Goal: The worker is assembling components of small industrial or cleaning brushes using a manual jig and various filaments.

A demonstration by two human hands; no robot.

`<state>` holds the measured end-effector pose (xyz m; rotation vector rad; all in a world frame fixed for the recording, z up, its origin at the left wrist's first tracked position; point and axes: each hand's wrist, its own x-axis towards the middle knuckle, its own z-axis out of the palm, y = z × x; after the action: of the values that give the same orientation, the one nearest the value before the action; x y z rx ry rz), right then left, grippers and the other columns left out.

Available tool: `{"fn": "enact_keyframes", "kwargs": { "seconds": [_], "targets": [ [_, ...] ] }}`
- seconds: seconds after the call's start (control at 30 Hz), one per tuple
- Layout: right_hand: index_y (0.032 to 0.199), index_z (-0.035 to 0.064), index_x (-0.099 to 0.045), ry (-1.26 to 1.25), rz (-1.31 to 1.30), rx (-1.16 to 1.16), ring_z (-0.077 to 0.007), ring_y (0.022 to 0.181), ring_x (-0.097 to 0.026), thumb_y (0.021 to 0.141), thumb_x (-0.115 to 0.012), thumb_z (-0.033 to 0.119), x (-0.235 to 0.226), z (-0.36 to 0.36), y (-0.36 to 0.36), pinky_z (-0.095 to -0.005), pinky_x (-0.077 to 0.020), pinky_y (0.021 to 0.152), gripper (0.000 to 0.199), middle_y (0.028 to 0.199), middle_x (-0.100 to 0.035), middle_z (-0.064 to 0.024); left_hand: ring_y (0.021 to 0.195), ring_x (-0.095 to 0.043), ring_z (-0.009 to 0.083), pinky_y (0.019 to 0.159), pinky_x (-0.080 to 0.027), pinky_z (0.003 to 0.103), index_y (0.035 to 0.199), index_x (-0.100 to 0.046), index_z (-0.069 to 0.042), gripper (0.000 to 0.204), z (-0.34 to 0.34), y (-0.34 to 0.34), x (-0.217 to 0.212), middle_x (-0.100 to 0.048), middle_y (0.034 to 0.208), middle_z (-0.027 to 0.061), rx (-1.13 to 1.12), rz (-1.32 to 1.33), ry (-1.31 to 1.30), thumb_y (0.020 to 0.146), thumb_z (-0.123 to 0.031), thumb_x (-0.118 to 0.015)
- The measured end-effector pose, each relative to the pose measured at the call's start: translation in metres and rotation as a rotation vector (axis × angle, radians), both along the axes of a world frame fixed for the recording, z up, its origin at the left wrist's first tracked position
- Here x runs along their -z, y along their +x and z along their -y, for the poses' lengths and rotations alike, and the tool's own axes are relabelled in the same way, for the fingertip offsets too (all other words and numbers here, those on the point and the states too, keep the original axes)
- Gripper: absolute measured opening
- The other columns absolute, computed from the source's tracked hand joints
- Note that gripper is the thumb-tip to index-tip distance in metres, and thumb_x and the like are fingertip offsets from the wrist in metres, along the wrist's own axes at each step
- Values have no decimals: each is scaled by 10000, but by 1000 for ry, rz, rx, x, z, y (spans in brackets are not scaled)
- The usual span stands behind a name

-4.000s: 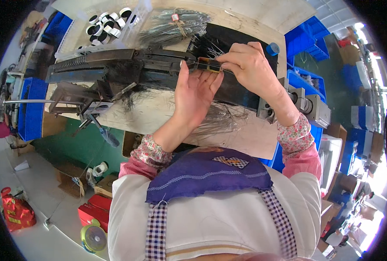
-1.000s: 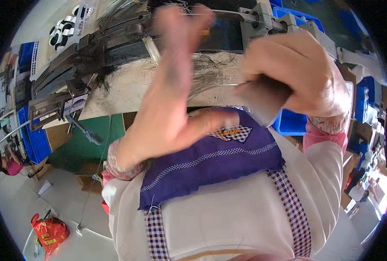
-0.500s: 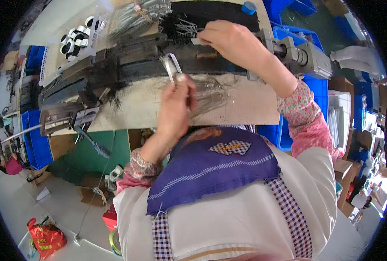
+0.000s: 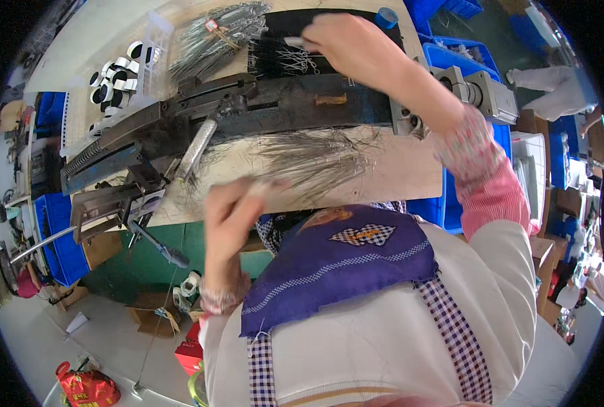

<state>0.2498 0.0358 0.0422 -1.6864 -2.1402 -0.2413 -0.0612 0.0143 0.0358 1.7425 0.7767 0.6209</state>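
Observation:
My right hand [image 4: 346, 44] reaches over the far side of the bench, fingers drawn together; a small white bit [image 4: 293, 41] shows at its fingertips, too small to name. Just beneath lie small black-bristled brushes [image 4: 285, 60] with looped wire ends, on a black mat [image 4: 302, 24]. Motion smears my left hand [image 4: 231, 214], which is at the bench's near edge, apart from the lever. A dark metal bench machine [image 4: 288, 102] crosses the table, its silver lever handle [image 4: 199, 146] slanting toward me. Thin wires [image 4: 315, 163] are heaped in front of it.
At the far left, a clear plastic basket [image 4: 156, 41] stands beside black-and-white rolls [image 4: 115, 85]. A bundle of twisted wires [image 4: 214, 41] lies behind the machine. A blue tape roll [image 4: 386, 17] rests at the back. Blue crates [image 4: 461, 51] flank the right side.
My left hand has let go of the lever handle and moved down and left. The handle has swung left toward me. My right hand has shifted slightly away, over the brushes.

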Motion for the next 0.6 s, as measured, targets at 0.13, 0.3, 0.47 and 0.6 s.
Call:
{"fn": "enact_keyframes", "kwargs": {
  "seconds": [0.13, 0.3, 0.47, 0.6],
  "targets": [
    [977, 0, -654, -202, 171, 94, -262, 777, -678, 873, -620, 95, -29, -23, 4, -338, -544, 665, 146, 897, -679, -157, 483, -454, 114, 480, -364, 302, 852, -712, -8, 289, -32, 108, 13, -533, 531, 93, 221, -98, 59, 880, -265, -581],
    [945, 11, -604, -262, -261, -188, -325, 844, -579, 757, -671, 150, -29, 46, 18, -401, -466, 713, 243, 872, -552, -128, 500, -539, 199, 521, -419, 330, 809, -712, -13, 290, -60, 143, 18, -607, 603, 150, 275, -153, 46, 876, -248, -556],
    [922, 23, -599, -282, -242, -268, -314, 838, -575, 735, -684, 173, -17, 43, 13, -397, -472, 709, 254, 915, -534, -108, 458, -458, 182, 488, -378, 324, 813, -730, -35, 253, -69, 145, 8, -525, 519, 135, 481, -246, 263, 832, -260, -614],
    [935, -2, -589, -312, -315, -219, -283, 822, -551, 736, -712, 126, -19, 49, 12, -374, -449, 712, 267, 945, -519, -104, 459, -460, 258, 506, -394, 362, 784, -705, -10, 266, -70, 152, -4, -500, 525, 184, 545, -331, 288, 800, -267, -640]
  ]
}}
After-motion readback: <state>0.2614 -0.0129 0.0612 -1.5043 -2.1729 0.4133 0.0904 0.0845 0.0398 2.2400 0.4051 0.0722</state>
